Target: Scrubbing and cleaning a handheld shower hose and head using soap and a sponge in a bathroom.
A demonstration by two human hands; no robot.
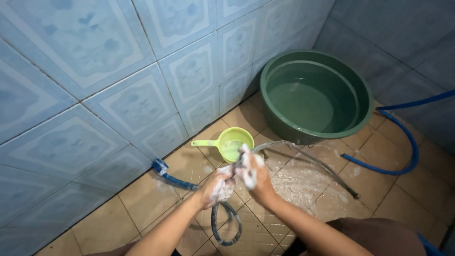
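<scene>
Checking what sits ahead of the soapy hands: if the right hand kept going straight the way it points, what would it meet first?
Probably the light green scoop. The right hand, gripping the grey hose, points up the frame toward it; the green basin lies beyond. Depth is unclear.

No package, label, sign or screen was to be seen anywhere in this view, neither near the fingers nor farther from them.
</scene>
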